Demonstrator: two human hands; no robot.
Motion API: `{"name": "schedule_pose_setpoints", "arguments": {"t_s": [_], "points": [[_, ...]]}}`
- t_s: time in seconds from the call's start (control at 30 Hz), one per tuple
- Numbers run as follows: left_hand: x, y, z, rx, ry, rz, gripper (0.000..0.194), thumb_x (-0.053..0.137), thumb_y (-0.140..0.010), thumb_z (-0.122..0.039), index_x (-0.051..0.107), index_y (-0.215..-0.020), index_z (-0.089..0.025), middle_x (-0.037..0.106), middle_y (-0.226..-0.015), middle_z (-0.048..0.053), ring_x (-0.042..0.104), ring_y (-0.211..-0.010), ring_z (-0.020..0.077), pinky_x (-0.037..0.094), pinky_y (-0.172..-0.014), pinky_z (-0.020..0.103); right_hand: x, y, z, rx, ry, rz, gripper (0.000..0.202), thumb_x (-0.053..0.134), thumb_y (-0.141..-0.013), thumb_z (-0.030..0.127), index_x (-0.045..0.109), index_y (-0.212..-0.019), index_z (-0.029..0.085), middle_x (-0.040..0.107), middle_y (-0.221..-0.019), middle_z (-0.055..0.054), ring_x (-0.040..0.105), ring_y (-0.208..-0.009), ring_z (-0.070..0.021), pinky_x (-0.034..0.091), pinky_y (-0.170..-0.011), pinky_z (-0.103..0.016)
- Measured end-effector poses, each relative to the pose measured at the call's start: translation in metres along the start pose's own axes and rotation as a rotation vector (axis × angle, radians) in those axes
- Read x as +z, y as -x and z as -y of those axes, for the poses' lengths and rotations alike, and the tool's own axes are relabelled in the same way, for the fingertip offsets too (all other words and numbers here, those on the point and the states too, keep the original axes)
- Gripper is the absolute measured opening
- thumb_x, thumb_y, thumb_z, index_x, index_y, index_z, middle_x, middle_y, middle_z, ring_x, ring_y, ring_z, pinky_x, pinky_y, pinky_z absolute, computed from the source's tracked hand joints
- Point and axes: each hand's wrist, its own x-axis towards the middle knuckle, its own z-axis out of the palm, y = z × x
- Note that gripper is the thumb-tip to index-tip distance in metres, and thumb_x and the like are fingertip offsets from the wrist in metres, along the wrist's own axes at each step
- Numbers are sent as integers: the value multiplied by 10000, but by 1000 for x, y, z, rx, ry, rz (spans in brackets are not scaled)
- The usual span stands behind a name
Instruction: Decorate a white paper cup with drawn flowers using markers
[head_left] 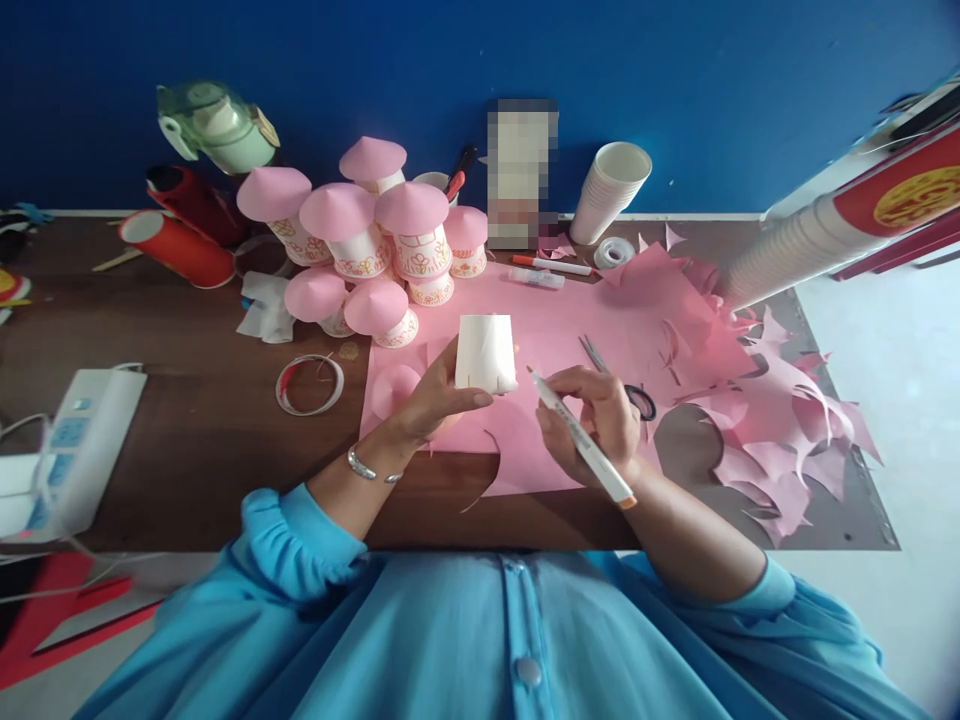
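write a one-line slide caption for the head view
Left hand holding a white cup, right hand a pen, with pink-roofed cups standing behind.

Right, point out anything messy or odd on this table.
Pink paper scraps lie heaped at the right of the table, some jutting past its edge, which looks untidy. A pixelated patch also hides something near the blue wall.

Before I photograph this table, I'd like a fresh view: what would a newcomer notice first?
The decorated cups with pink cone roofs, left of centre, stand out. In the middle, the left hand holds a white cup, the right hand a marker. Pink paper scraps lie heaped at the table's right end.
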Motion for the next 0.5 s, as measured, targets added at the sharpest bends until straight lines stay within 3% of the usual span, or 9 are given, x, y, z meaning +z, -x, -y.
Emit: {"name": "schedule_pose_setpoints", "arguments": {"t_s": [0.13, 0.5], "points": [[0, 1, 1, -14, 0, 7, 744, 942, -649, -381, 631, -1314, -261, 713, -1316, 113, 687, -1137, 302, 549, -941, 426, -2, -2, 8, -129, 20, 29, 169, 645, -921, 90, 618, -1031, 216, 701, -797, -13, 694, -661, -131, 591, -585, -238], [2, 5, 0, -72, -34, -16, 828, 974, -605, -378, 607, -1339, -272, 693, -1308, 107, 654, -1171, 309, 538, -938, 421, 4, -2, 8, -148, 71, 24, 127, 648, -922, 94, 583, -941, 201, 688, -710, 1, 705, -611, -122, 563, -540, -216]]}}
